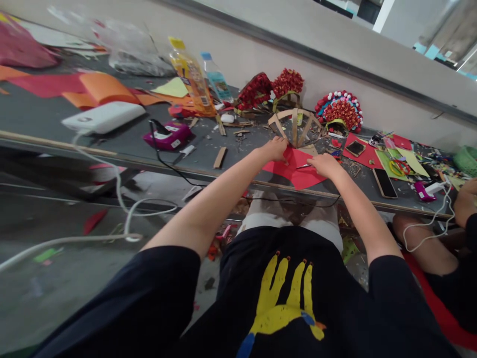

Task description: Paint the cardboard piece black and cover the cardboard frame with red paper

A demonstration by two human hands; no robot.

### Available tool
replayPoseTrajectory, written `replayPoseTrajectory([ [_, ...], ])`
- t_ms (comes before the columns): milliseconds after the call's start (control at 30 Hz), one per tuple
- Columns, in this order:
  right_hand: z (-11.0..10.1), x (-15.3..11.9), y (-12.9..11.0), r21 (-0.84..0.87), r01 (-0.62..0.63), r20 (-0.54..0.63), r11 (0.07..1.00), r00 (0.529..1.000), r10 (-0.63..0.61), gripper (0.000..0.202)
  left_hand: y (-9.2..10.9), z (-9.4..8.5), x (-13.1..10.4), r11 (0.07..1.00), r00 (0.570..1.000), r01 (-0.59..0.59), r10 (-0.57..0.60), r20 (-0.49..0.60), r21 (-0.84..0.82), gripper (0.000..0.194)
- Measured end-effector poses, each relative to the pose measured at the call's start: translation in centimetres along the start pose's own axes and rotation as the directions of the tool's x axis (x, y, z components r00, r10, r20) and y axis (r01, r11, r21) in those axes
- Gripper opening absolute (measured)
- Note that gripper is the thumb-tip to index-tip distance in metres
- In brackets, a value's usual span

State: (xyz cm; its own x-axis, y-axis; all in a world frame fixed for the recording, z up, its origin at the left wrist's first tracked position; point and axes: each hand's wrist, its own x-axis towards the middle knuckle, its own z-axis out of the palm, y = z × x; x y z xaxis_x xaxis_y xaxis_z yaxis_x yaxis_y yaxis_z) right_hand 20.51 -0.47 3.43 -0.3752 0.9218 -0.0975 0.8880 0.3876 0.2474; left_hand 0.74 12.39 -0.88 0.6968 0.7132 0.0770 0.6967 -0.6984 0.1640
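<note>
A sheet of red paper point(298, 176) lies at the table's front edge before me, with a point of it sticking out toward my lap. My left hand point(276, 149) holds its far left side, thumb and fingers closed on the sheet. At the right side of the paper my right hand point(324, 164) is closed round what looks like a pair of scissors point(303, 166); slim metal blades point left over the red sheet, and the handles are hidden in the hand. Just behind the paper stands a fan-shaped cardboard frame point(295, 130) with spokes.
Decorated red headpieces point(286, 83) and a beaded one point(340, 112) stand along the wall. Bottles point(192, 77), a purple device point(169, 135) and a white power bank point(104, 118) are left. A phone point(385, 183) lies right, near another person's arm point(465, 201). Cables hang off the edge.
</note>
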Motion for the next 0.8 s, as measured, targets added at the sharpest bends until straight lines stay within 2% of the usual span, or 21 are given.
replayPoseTrajectory([
  [267, 0.4, -0.4, 0.2, -0.127, 0.024, -0.002, 0.992, 1.000, -0.024, 0.033, 1.5, -1.0, -0.6, 0.997, 0.999, 0.024, -0.025, 0.021, 0.079, 0.077],
  [800, 0.4, -1.4, 2.1, -0.233, 0.034, -0.006, 0.972, 0.999, -0.036, 0.040, 1.7, -1.2, -0.4, 0.993, 0.999, -0.006, 0.001, 0.035, 0.116, 0.078],
])
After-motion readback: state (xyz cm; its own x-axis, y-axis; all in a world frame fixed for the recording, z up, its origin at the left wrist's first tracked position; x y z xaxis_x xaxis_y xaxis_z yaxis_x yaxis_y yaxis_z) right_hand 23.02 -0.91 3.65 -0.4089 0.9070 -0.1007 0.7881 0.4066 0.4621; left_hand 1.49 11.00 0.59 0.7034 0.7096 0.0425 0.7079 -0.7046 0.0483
